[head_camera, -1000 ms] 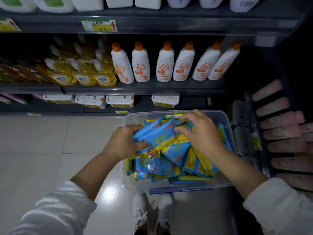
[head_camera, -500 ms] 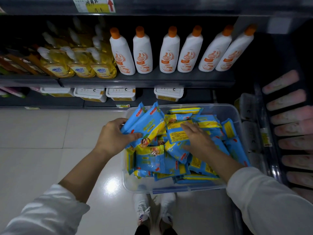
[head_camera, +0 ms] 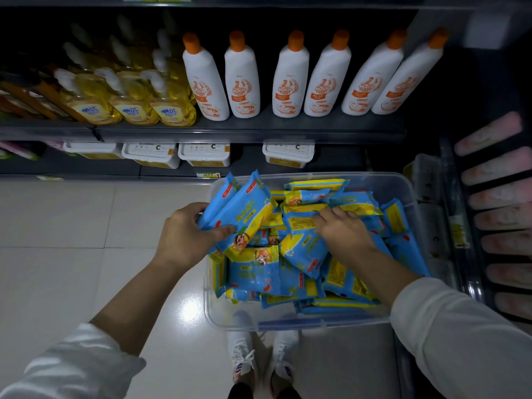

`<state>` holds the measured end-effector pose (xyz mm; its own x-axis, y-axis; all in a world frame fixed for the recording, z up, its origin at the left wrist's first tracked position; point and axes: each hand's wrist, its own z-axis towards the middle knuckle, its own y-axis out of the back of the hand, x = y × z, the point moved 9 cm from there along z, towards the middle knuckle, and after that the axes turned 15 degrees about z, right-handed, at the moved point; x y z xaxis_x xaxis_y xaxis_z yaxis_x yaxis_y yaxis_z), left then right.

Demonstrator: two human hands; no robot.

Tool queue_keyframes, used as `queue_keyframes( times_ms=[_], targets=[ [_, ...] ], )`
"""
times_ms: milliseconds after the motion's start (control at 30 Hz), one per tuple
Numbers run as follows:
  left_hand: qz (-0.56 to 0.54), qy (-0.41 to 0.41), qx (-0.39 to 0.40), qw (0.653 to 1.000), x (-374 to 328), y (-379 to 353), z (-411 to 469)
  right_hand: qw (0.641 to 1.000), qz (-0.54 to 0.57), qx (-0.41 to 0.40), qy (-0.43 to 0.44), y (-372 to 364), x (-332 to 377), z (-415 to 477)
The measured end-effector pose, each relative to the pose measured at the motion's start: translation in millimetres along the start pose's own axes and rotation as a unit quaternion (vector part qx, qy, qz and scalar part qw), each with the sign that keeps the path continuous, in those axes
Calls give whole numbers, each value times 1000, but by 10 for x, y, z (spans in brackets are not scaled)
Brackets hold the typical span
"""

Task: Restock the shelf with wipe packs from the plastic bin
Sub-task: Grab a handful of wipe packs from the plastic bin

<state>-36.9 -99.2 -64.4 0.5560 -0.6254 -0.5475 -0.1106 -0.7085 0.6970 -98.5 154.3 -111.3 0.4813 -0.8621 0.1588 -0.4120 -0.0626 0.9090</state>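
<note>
Grip: fingers (head_camera: 193,207) of the left hand (head_camera: 184,234) clamp a few wipe packs (head_camera: 239,208) by one end. The right hand (head_camera: 344,233) lies loose on a pack in the heap, nothing pinched yet.
Packs: the rest fill the plastic bin (head_camera: 403,191) on the floor (head_camera: 72,226), below the shelf (head_camera: 259,131).
Doing it well: I'd lift one pack and lay it flush on the held bunch, edges squared, before it fans.

You are standing in a shop aisle. Across the upper frame, dark shelving (head_camera: 259,131) is carrying rows of identical white bottles (head_camera: 241,79) and yellow pump bottles (head_camera: 132,102); a price label (head_camera: 207,175) is fronting the bottom shelf at centre.
</note>
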Motion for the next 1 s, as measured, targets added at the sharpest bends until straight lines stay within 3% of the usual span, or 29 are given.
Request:
queue_keyframes(
  times_ms=[133,200,300,367,500,567,633,733,833,900,1000],
  targets=[
    [0,-5,-28,1000,-9,73,3,996,26,-74,42,236,203,55],
    [-6,-5,-42,999,-10,128,12,989,116,-84,41,373,293,109],
    [-37,8,-65,997,24,205,40,957,282,-47,-52,426,161,220],
    [-54,16,-76,995,51,248,51,912,393,-51,-109,425,19,249],
    [-67,21,-81,994,80,302,72,782,572,-44,-245,132,-285,87],
    [-65,18,-80,995,69,317,75,755,577,-9,-311,-136,-343,-102],
    [-65,15,-77,995,45,315,70,756,544,13,-364,-327,-369,-303],
    [-65,4,-70,995,-12,297,64,723,554,1,-413,-477,-361,-496],
    [-55,-5,-61,997,-55,276,63,708,577,-47,-405,-477,-343,-512],
    [-50,-7,-59,997,-70,259,69,675,615,-66,-402,-504,-301,-485],
    [-43,-11,-55,997,-96,221,55,647,628,-42,-430,-628,-233,-487]
  ],
)
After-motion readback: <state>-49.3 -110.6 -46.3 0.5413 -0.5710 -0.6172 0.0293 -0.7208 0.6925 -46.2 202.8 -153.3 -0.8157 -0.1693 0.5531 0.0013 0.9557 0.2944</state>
